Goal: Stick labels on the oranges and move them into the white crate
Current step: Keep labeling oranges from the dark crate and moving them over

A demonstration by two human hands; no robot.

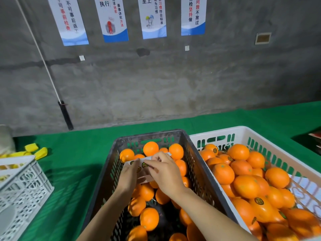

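Observation:
A dark grey crate [192,164] in the middle holds several unlabelled oranges [150,148]. To its right stands the white crate [243,132], filled with oranges [246,186], some bearing round dark labels. Above the grey crate my left hand [129,174] holds a white label strip [145,164] with round stickers on it. My right hand [164,173] lies over the strip, its fingertips pinching at a sticker near the strip's top edge.
Green cloth [73,171] covers the table. A second white lattice crate [22,188] stands at the left edge, with yellow sponge-like pieces [40,153] behind it. A concrete wall with posters rises behind the table. A dark object [315,136] sits at the far right.

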